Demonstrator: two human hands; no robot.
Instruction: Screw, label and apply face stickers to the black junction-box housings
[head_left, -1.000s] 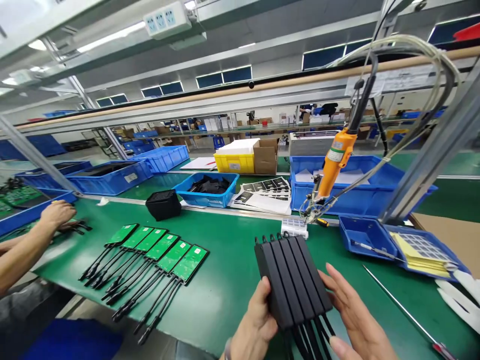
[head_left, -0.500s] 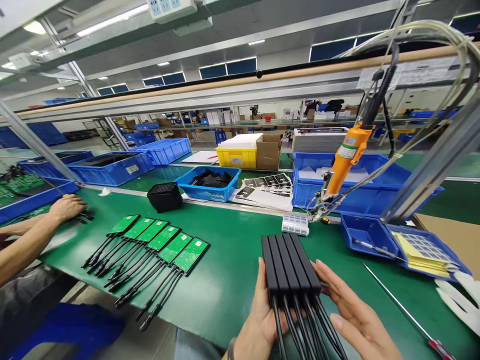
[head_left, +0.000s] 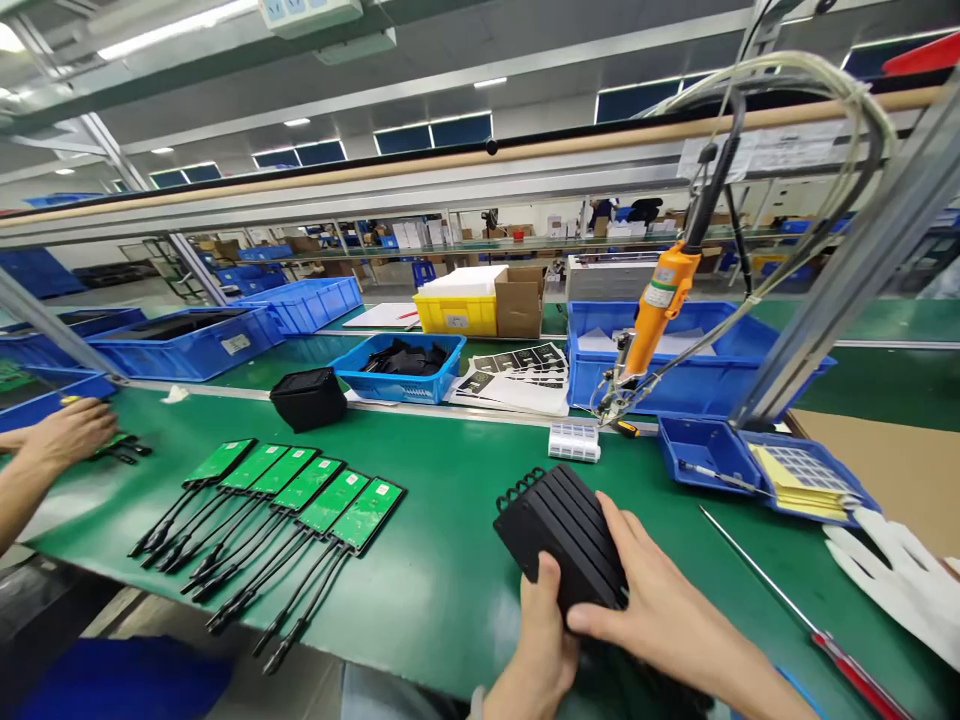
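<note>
Pinching the black cases [head_left: 566, 530] with my left hand [head_left: 543, 638] and right hand [head_left: 651, 590], I should press evenly. Flush edges matter

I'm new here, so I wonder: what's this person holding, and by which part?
A stack of black cases: the left hand has its thumb on the broad face; the right hand grips the near end.

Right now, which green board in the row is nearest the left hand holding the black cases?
The rightmost green board; the other five lie progressively farther from that left hand.
</note>
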